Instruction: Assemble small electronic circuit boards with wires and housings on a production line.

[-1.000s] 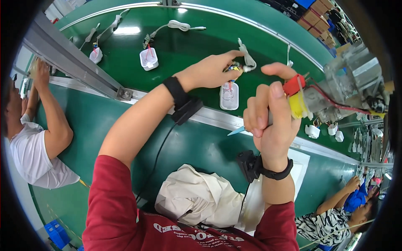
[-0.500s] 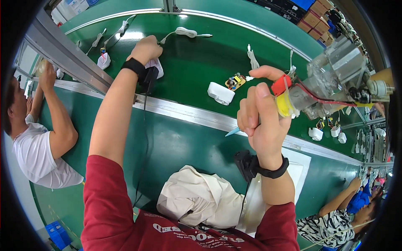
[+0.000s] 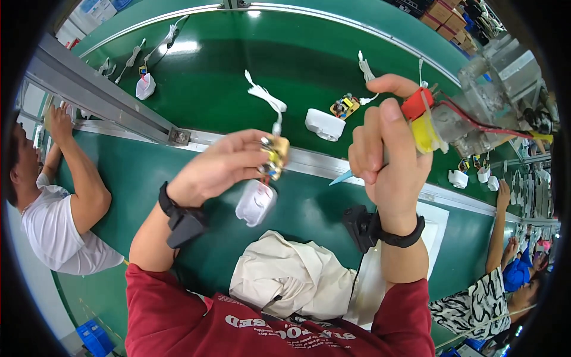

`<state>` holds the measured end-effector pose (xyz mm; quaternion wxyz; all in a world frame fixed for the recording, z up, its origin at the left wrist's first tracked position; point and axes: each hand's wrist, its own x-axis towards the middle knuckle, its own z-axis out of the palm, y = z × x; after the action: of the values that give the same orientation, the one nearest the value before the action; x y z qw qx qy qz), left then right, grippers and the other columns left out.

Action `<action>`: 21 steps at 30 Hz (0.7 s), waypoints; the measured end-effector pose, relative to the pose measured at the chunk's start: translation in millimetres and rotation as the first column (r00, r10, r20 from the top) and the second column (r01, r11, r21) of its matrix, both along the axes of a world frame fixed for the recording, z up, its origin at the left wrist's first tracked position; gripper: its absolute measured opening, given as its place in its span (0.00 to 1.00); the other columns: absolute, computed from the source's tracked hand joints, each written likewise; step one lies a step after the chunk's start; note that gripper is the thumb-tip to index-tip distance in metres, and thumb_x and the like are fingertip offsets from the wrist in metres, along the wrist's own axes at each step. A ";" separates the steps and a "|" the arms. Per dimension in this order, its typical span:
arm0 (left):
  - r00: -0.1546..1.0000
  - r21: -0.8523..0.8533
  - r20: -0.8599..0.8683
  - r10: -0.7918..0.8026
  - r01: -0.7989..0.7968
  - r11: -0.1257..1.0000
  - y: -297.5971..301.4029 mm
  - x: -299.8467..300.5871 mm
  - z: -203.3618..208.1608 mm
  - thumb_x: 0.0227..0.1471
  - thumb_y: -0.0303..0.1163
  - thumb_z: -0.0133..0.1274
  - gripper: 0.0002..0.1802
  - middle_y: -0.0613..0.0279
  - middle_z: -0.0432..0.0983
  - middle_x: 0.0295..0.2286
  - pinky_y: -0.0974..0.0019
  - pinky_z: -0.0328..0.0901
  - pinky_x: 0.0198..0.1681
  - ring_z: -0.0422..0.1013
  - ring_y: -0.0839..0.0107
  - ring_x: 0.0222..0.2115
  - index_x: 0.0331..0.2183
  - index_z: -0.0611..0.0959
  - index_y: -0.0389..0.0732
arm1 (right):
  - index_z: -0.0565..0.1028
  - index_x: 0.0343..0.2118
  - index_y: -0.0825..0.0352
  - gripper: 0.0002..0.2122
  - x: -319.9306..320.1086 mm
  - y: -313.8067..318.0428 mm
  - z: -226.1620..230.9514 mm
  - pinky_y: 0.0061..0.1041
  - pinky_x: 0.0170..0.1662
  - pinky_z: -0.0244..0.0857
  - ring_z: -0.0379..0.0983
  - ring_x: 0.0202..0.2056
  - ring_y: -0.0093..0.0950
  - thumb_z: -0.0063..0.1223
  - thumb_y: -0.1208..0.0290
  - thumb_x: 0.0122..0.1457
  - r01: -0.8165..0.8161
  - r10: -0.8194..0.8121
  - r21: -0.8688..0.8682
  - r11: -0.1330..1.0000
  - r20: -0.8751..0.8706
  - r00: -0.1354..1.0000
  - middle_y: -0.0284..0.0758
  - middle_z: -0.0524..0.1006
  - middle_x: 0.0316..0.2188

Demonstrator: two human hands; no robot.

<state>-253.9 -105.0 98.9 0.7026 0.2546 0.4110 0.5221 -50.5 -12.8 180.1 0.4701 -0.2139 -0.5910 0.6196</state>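
Note:
My left hand [image 3: 217, 166] pinches a small tan circuit board [image 3: 275, 156] by its edge, above the near bench. A bundled white cable [image 3: 262, 95] runs up from the board over the green belt. Below the board hangs a white plastic housing [image 3: 256, 203], joined to it by thin wires and slightly blurred. On the right, my right hand [image 3: 386, 149] is closed around a clear-bodied tool [image 3: 455, 122] with a red block, yellow tape and red and black wires. A light-blue tapered tip [image 3: 341, 177] pokes out below my fingers. The grip inside my palm is hidden.
Another white housing [image 3: 325, 124] with a circuit board [image 3: 345, 106] lies on the belt [image 3: 202, 89]. A metal rail [image 3: 309, 162] separates belt and bench. A white cloth bundle [image 3: 291, 273] lies nearest me. A metal post [image 3: 113, 89] stands left; people work on both sides.
My left hand has come back from the far belt toward me, bringing the circuit board, its cable and its housing above the near bench. My right hand keeps its hold on the tool.

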 end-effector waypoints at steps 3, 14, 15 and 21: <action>0.983 0.085 -0.125 -0.132 0.143 0.986 6.6 23.4 -22.6 0.55 0.25 0.52 0.20 0.56 0.76 0.40 0.71 0.71 0.39 0.75 0.73 0.36 0.49 0.70 0.32 | 0.65 0.46 0.68 0.12 1.8 -0.1 1.5 0.17 0.12 0.42 0.48 0.09 0.14 0.40 0.67 0.65 0.003 -0.004 0.017 1.000 0.037 0.999 0.26 0.57 0.10; 0.946 0.242 -0.219 -0.239 0.290 0.926 7.3 55.3 -44.9 0.52 0.22 0.55 0.22 0.62 0.75 0.37 0.74 0.69 0.41 0.72 0.79 0.38 0.49 0.71 0.34 | 0.62 0.36 0.66 0.06 -13.2 -2.2 -13.5 0.18 0.11 0.42 0.47 0.08 0.15 0.39 0.68 0.64 -0.015 0.017 0.032 0.999 -0.062 0.998 0.26 0.57 0.09; 0.947 0.244 -0.205 -0.248 0.295 0.924 6.9 54.0 -44.8 0.52 0.21 0.56 0.22 0.62 0.75 0.37 0.74 0.69 0.42 0.71 0.79 0.38 0.49 0.71 0.34 | 0.62 0.36 0.66 0.06 -14.5 -2.8 -15.2 0.18 0.11 0.42 0.47 0.08 0.15 0.39 0.68 0.64 -0.012 0.013 0.025 1.000 -0.055 0.998 0.26 0.57 0.09; 0.957 0.282 -0.165 -0.240 0.279 0.918 4.7 49.9 -53.5 0.51 0.22 0.56 0.23 0.62 0.74 0.38 0.73 0.69 0.43 0.71 0.79 0.39 0.50 0.71 0.34 | 0.60 0.34 0.65 0.05 -21.7 -7.5 -26.2 0.18 0.10 0.42 0.47 0.07 0.16 0.38 0.70 0.64 -0.050 0.052 0.029 0.998 -0.064 0.997 0.27 0.57 0.09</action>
<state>-204.0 -100.3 45.4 0.6909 0.4441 0.3326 0.4635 -72.2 -20.2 154.0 0.4758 -0.1722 -0.5893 0.6298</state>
